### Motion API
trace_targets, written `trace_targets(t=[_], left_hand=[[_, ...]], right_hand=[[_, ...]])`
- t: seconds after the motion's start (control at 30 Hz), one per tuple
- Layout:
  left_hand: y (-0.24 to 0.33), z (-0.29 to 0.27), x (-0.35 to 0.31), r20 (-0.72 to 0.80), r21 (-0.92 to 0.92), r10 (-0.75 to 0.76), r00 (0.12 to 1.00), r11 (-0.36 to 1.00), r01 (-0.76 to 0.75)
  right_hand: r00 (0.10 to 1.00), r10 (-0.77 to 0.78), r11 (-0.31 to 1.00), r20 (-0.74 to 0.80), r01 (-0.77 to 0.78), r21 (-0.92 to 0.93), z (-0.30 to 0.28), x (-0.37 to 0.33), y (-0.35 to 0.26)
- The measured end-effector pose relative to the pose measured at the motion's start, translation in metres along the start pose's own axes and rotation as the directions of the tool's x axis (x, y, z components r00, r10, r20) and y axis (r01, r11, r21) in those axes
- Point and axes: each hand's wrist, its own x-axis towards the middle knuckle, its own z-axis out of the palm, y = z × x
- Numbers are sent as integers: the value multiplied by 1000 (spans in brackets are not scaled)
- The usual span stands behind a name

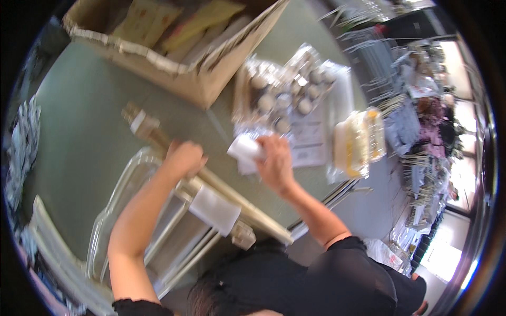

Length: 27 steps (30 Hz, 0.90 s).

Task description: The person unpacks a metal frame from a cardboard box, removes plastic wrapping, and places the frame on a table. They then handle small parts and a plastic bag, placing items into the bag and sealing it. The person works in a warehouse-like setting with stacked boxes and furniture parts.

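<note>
My left hand [187, 158] is closed round a long beige bar [245, 203] that runs slantwise across the table. A white foam-like sheet [215, 209] wraps around the bar assembly near its lower right end, and a smaller white wrap [144, 124] sits near its upper left end. To the right, my right hand [276, 162] grips a white piece of rolled sheet [245, 148], just in front of the clear plastic bags [284, 95] of round pale parts. Motion blurs both hands, and my left fingertips are partly hidden.
An open cardboard box [205, 89] with yellowish packets stands at the far left. Clear-wrapped yellow and white packs [353, 143] lie at the table's right edge. Plastic-wrapped frame parts [121, 195] rest under my left forearm. Racks with hanging items [403, 126] stand beyond the table.
</note>
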Motion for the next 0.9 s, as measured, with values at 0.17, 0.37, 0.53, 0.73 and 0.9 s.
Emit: trace_targets(t=[0.17, 0.37, 0.53, 0.73, 0.9], left_hand=[[5, -2, -9, -62, -25, -19, 998, 1000, 18], [14, -15, -13, -46, -16, -55, 997, 998, 54], [23, -24, -24, -123, 26, -21, 992, 999, 25], [34, -43, -36, -145, 64, -6, 989, 998, 16], [33, -41, -36, -177, 13, -19, 984, 1000, 22]], right_hand=[[1000, 28, 990, 11, -29, 141, 21, -6, 4], [992, -73, 979, 105, 51, 198, 47, -11, 12], [975, -213, 977, 60, 213, 3, 71, -23, 12], [925, -357, 932, 131, 343, 113, 96, -52, 8], [850, 5, 746, 527, -355, 564, 70, -41, 9]])
